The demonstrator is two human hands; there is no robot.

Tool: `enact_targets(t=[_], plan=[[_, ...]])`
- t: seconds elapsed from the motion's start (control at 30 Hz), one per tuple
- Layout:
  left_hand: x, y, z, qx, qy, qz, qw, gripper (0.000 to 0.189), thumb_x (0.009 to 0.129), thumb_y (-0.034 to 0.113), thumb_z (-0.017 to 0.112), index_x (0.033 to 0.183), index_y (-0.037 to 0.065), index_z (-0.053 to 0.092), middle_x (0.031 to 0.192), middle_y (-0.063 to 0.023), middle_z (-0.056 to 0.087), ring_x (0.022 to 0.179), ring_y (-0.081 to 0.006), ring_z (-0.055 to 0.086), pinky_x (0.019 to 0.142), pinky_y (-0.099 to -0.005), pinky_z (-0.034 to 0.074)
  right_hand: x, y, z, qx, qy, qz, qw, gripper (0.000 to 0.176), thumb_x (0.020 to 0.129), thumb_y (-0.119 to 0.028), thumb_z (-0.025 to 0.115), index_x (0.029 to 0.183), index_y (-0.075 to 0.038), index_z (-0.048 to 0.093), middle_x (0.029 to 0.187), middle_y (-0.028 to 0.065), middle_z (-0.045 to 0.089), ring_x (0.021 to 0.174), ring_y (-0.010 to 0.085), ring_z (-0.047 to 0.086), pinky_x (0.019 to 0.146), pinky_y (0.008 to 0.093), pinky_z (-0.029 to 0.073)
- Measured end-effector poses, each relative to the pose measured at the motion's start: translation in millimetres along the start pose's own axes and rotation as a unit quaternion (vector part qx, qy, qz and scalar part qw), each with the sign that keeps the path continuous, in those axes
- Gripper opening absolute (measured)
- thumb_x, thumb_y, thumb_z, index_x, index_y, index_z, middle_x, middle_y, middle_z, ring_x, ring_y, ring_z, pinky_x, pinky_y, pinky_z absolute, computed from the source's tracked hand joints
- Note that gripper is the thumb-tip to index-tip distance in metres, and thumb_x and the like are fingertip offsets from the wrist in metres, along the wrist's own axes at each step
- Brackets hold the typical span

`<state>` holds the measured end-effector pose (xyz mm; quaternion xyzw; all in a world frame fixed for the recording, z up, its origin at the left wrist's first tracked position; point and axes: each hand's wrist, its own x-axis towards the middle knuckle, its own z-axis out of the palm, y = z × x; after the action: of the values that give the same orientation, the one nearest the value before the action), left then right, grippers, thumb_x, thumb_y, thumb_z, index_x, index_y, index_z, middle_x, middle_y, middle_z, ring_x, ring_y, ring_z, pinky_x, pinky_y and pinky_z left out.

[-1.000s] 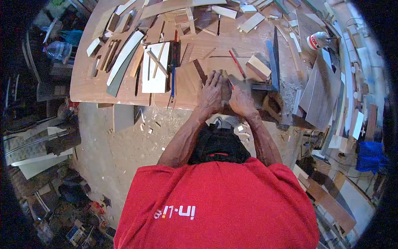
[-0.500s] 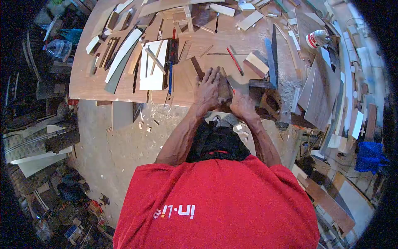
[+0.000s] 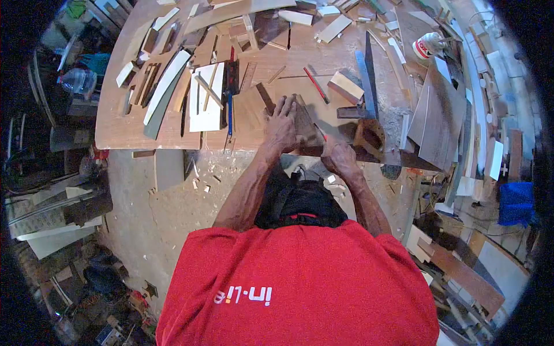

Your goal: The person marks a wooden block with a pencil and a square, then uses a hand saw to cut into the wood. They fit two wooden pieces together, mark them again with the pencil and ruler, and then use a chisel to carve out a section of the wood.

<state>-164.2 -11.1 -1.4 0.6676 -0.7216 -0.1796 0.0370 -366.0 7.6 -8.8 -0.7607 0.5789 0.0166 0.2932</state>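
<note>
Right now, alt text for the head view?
From above, a person in red presses the left hand flat on a dark wood piece at the workbench edge, right hand beside it. Offcuts, a red pencil and a steel square lie around.

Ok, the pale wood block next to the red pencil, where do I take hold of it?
Pinch the pale block across its two long sides, about mid-length, coming straight down from above. It lies flat on the bench, so nothing gets under it, and the red pencil lies apart, leaving both sides free.
</note>
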Motion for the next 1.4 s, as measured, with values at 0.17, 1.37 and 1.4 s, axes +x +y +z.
enact_targets(t=[0.17, 1.37, 1.4], plan=[[-1.4, 1.7, 0.7, -0.049, -0.011, -0.028, 0.998, 0.108, 0.057, 0.036, 0.085, 0.145, 0.006, 0.03, 0.153, -0.0093, 0.023, 0.143, -0.0323, 0.017, 0.107, -0.0644, 0.024, -5.8, 7.9, -3.7, 0.055, 0.024, -0.023, 0.998, 0.028, 0.086, -0.023, 0.047, 0.1, 0.0, 0.057, 0.09, 0.0295, 0.062, 0.086, 0.0474, 0.061, 0.075, 0.053, 0.048], [-0.3, -1.4, 9.7, 0.01, 0.013, -0.021, 1.0, 0.103, 0.058, 0.044, 0.081, 0.143, 0.009, 0.034, 0.153, -0.0081, 0.024, 0.141, -0.0361, 0.023, 0.107, -0.0626, 0.028, -7.0, -25.1, -16.9, 0.014, -0.064, 0.062, 0.996, 0.038, 0.086, -0.023, 0.045, 0.117, -0.002, 0.052, 0.106, 0.0283, 0.06, 0.095, 0.0469, 0.058, 0.085, 0.0529, 0.046], [2.5, -6.2, 11.8, 0.015, 0.016, -0.017, 1.0, 0.103, 0.058, 0.044, 0.081, 0.143, 0.009, 0.034, 0.153, -0.0081, 0.024, 0.141, -0.0361, 0.023, 0.107, -0.0626, 0.028, -10.4, -17.1, -12.0, -0.005, 0.005, -0.01, 1.0, 0.032, 0.086, -0.024, 0.048, 0.109, -0.004, 0.056, 0.096, 0.0259, 0.062, 0.088, 0.0431, 0.061, 0.078, 0.0517, 0.048]])
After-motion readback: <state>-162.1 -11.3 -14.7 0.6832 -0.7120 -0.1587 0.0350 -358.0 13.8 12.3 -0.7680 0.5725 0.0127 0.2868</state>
